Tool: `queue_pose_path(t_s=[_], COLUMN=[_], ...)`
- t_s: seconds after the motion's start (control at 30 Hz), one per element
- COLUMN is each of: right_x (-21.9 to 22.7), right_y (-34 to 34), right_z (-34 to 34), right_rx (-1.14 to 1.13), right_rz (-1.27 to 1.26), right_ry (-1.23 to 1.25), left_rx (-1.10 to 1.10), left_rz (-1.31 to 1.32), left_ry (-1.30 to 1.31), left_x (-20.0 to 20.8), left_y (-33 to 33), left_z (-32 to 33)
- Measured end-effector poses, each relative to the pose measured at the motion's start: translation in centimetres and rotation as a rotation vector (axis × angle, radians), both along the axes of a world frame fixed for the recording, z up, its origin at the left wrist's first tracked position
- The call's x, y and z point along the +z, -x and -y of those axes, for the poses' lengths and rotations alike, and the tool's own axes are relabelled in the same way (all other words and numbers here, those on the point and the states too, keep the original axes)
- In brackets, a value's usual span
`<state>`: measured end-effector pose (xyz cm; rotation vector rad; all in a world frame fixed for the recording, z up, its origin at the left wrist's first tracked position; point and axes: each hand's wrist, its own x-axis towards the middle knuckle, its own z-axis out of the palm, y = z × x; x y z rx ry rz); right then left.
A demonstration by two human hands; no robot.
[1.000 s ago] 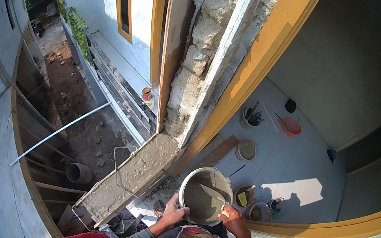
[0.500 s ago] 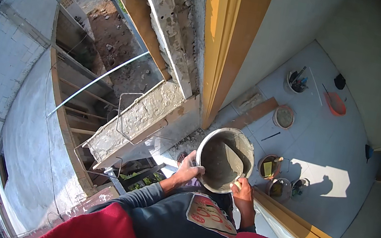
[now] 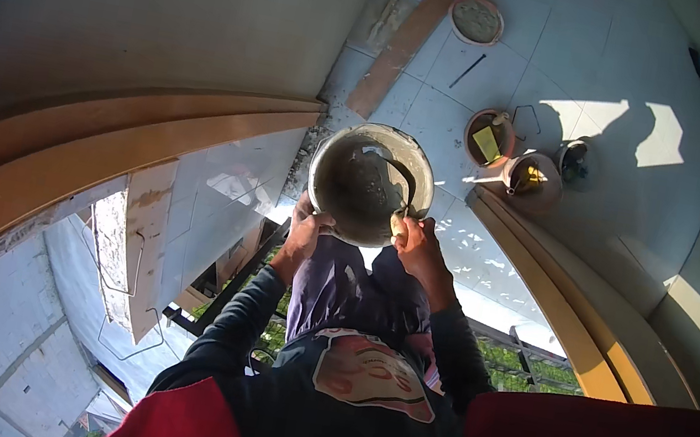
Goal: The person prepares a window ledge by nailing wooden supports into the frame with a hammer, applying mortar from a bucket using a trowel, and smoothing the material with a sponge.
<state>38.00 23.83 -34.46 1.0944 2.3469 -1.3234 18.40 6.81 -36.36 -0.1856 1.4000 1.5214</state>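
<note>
A round bucket (image 3: 320, 178) with a mortar-smeared rim is held up in front of my body, tilted so its grey inside shows. At its near left side my left hand (image 3: 304, 231) is closed on the rim, thumb over the edge. My right hand (image 3: 421, 247) is closed around the pale handle of a trowel (image 3: 398, 224), at the bucket's near right rim. The trowel's dark, curved metal part reaches into the bucket. Grey residue coats the bucket's inside. Whether my right fingers also grip the rim is hidden.
Ahead on the tiled floor are a tub of grey mortar (image 3: 477, 20), a wooden plank (image 3: 401, 51) and a thin dark bar (image 3: 467, 70). A bucket with a yellow item (image 3: 487, 138) and other buckets stand right. Yellow-brown door frames (image 3: 555, 294) flank me; bent wire loops (image 3: 141, 262) jut out left.
My view has swung right, from the mortar-topped ledge outside toward the tiled room. The bucket has come along in both hands, and the trowel has shifted inside it.
</note>
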Motion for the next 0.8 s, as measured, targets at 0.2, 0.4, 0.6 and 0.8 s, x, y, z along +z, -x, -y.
queue_pose_path(t_s=[0.2,0.4,0.6,0.8], right_x=[-5.4,-18.3,-31.6,-41.4], right_y=[-2.3,-6.8,-5.9,-4.6], right_z=[-4.2,-9.4,-19.4,-27.1], right_rx=[-0.173,-0.309,-0.412,-0.337], right_rz=[0.028,0.106,0.146,0.18], right_ry=[0.018,-0.021,0.027,0.005], left_rx=[-0.07,-0.015,-0.021,-0.068], left_rz=[0.11,0.093,0.072,0.092], left_ry=[0.12,0.102,0.202,0.281], left_x=[-11.8,-24.9,-39.1,-48.1], left_y=[-0.2,-1.1,-1.0,-0.4], left_z=[-3.2,-9.0,-14.0,-17.8])
